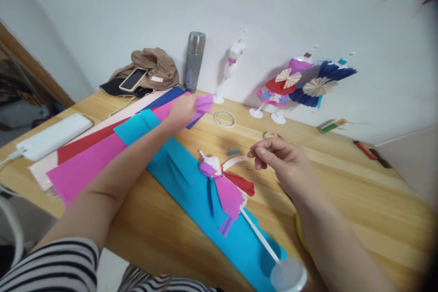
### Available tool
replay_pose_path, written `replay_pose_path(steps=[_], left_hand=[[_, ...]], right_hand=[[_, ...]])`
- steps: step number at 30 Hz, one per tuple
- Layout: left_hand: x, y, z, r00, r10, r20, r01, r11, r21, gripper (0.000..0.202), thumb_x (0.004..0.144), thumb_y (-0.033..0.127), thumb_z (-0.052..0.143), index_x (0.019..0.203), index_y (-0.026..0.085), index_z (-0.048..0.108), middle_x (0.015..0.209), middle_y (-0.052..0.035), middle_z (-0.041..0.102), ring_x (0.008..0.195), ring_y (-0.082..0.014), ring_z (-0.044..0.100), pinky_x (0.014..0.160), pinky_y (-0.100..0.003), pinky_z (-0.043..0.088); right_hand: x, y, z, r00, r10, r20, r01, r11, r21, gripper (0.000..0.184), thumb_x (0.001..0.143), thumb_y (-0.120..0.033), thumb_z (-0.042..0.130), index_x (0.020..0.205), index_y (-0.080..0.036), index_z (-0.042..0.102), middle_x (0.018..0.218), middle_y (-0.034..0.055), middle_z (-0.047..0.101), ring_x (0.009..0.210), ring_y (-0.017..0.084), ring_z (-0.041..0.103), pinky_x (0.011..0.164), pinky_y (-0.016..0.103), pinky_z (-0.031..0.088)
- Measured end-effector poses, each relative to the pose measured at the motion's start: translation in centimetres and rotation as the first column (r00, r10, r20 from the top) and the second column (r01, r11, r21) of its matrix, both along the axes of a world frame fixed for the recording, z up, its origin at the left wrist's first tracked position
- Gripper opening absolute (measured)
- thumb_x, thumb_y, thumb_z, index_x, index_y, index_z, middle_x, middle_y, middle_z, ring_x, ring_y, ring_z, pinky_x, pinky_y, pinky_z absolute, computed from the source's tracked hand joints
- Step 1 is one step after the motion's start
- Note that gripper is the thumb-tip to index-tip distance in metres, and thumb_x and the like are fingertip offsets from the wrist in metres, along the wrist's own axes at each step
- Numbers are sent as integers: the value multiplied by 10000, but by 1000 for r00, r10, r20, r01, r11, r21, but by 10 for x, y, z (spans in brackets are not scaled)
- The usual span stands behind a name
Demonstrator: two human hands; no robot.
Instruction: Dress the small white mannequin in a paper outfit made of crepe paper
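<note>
Striped sleeve (pixel 61 264) lies nearest; at the doll's (pixel 230 191) eleven o'clock, the left hand (pixel 182 112) clamps pink paper (pixel 205 103), probably light, tearable, best edge-held. Right hand (pixel 284 157), at two: whether pinching, I can't tell.

Head view, forward (and downward)

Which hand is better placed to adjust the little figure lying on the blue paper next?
Probably the right hand: it hovers beside the figure, while the left hand is farther off, at a pink paper.

left hand (pixel 184 110) outstretched, fingers apparently curled; right hand (pixel 278 157) raised, thumb beside bent fingers.
</note>
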State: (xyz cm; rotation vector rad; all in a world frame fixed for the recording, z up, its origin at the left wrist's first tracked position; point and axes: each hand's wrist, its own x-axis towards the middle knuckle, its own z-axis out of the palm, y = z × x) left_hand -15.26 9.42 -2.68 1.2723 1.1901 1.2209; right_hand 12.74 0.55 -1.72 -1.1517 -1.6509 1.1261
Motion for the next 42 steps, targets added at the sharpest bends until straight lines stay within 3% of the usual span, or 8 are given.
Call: replay_pose_path(steps=[5,8,11,16,25,33,37,42], left_hand=[[-39,11,-11,940,220,-260,-201,975,97,306,736,144,832,926,160,593,1071,-76,658,1516,-379,171,1232,-384,168],[-42,13,-26,836,186,-516,-156,983,101,589,579,285,971,1034,127,632,1102,-124,673,1468,-466,220,1229,-483,155],[-41,16,-37,755,140,-641,-116,990,80,584,497,348,1006,898,143,636,1089,-158,682,1438,-492,254,1201,-513,204],[-49,23,-41,655,107,-748,-83,994,69,464,604,370,957,698,164,552,927,-105,664,1366,-443,354,1179,-469,270],[-57,33,-28,272,-62,-960,-28,997,-72,442,716,453,875,1007,157,723,1213,-153,667,1242,-408,515,999,-415,457],[-52,27,-16,9,-112,-994,10,994,-112,406,882,408,723,1204,162,699,1272,-156,673,1191,-335,587,929,-350,498],[-53,27,-14,-47,-115,-992,28,993,-116,343,913,410,674,1161,177,720,1246,-142,694,1164,-313,624,919,-337,505],[-44,26,-16,-100,-106,-989,59,992,-112,348,901,270,626,1210,130,704,1199,-162,726,1129,-304,659,989,-355,490]], right_hand=[[-4,3,-1,999,40,-21,-41,999,-28,273,749,-484,840,696,-236,739,596,20,681,488,133,556,465,265,468],[-4,4,-2,998,59,-20,-60,998,-36,249,754,-459,837,702,-235,742,596,16,682,486,130,554,460,259,462],[-1,4,-1,997,68,-24,-69,997,-42,239,763,-451,831,712,-233,748,622,17,694,490,124,557,462,254,461],[2,13,8,994,103,32,-100,992,-79,250,754,-447,834,713,-213,755,610,24,692,479,118,565,461,245,449],[-49,89,25,953,192,234,-155,974,-167,216,804,-78,723,621,-183,675,610,5,676,512,89,581,477,193,415],[-123,156,-5,953,116,282,-37,962,-269,215,844,34,652,739,-154,658,656,1,688,549,81,597,520,182,459],[-140,179,-29,929,96,356,24,948,-318,53,944,-159,674,980,-130,699,929,71,742,785,142,691,701,249,571],[-146,199,-50,880,133,457,65,918,-392,362,998,-380,633,1301,-182,620,1321,111,635,1109,235,662,935,455,586]])
